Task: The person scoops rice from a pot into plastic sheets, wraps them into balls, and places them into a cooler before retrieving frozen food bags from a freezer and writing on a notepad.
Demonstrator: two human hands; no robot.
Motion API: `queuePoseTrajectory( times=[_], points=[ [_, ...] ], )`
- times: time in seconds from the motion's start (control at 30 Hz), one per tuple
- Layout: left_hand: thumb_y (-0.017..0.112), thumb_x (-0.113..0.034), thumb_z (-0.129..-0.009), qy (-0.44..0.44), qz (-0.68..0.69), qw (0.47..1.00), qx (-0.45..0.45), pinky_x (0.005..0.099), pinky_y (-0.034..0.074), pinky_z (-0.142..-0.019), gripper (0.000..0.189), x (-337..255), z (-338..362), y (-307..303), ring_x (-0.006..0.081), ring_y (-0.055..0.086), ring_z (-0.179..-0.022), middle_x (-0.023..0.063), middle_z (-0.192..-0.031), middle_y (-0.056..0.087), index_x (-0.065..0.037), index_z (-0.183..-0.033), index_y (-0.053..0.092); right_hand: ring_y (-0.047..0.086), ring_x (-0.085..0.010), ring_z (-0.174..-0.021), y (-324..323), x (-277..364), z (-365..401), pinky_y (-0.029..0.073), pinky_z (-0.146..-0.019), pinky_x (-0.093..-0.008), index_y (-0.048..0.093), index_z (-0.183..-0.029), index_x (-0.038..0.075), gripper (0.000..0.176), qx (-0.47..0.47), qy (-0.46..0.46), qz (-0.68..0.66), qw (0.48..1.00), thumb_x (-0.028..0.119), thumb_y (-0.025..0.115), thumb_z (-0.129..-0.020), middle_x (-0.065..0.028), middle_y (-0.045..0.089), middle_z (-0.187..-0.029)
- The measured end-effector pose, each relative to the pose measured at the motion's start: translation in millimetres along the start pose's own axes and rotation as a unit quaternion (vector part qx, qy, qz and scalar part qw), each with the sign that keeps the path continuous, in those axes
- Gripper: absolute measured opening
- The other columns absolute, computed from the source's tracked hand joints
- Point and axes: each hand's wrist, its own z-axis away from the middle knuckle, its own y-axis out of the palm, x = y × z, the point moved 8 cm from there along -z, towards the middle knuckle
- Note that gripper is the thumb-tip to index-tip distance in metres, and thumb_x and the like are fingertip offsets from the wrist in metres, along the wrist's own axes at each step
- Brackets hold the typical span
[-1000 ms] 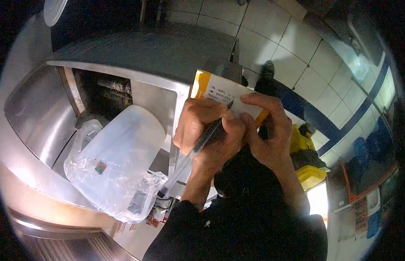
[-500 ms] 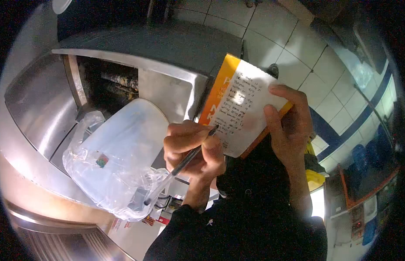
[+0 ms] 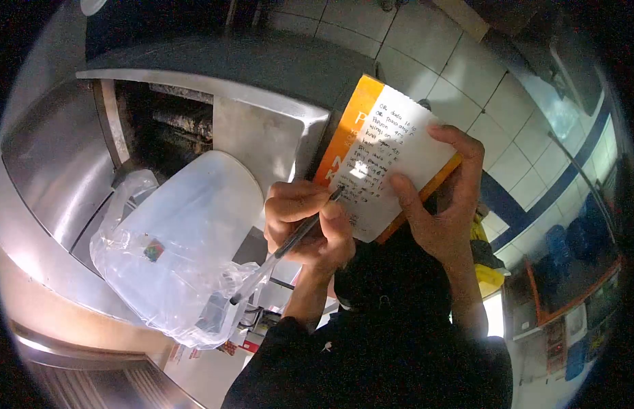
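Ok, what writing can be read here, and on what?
"OR dada", roughly: top handwritten line on the white sheet; lines below too small.
"P": white letter on the orange pad in the right hand; rest hidden.
The stickers below the bagged container: too blurred.
The pen in the left hand: no readable print.

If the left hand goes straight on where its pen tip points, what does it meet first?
The white paper: the pen in the left hand points up and right in the picture, its tip at the handwritten sheet on the orange pad that the right hand holds. Whether it touches, I cannot tell.
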Motion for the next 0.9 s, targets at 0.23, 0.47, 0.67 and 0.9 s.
queuePoseTrajectory(
  times=[0.23,0.47,0.67,0.9],
  points=[
    [0.068,-0.011,-0.084,-0.073,0.088,0.993,-0.012,0.0267,0.05,-0.063,0.02,-7.1,13.1,-11.3,0.0157,0.061,-0.066,0.0128,-0.078,0.061,-0.001,-0.091,0.052,0.055,-0.0287,-0.112,0.7,0.1,14.2,0.047,-0.092,-0.0389,0.048,-0.127,0.006,0.059,-0.018,0.044,-0.062,0.997,0.01,0.077,-0.075,-0.0179,0.052,-0.12],
    [0.067,-0.024,-0.088,-0.018,-0.027,0.998,0.061,0.0283,0.052,-0.064,0.029,-4.4,12.9,2.2,0.0176,0.06,-0.068,0.0149,-0.083,0.061,0.001,-0.09,0.053,0.056,-0.0316,-0.111,10.2,-8.8,36.6,0.048,-0.091,-0.038,0.051,-0.127,0.006,0.059,0.035,0.045,0.007,0.998,0.007,0.076,-0.073,-0.0184,0.054,-0.121],
    [0.068,-0.02,-0.087,0.005,-0.069,0.995,0.066,0.0282,0.052,-0.065,0.024,-2.1,10.4,2.8,0.0185,0.062,-0.07,0.0149,-0.08,0.062,0.0,-0.086,0.055,0.056,-0.0328,-0.11,7.8,-6.0,31.5,0.047,-0.093,-0.0392,0.051,-0.127,0.005,0.061,-0.005,0.031,0.005,0.999,0.005,0.076,-0.072,-0.0178,0.054,-0.122],
    [0.068,-0.023,-0.088,0.002,-0.034,0.998,0.044,0.0278,0.051,-0.066,0.027,-2.9,10.4,0.0,0.0178,0.061,-0.072,0.0143,-0.079,0.062,0.0,-0.086,0.054,0.057,-0.0318,-0.11,8.8,2.9,24.2,0.046,-0.094,-0.0392,0.052,-0.127,0.003,0.054,0.004,0.024,0.021,0.999,0.003,0.07,-0.076,-0.0176,0.055,-0.121]
  ],
)
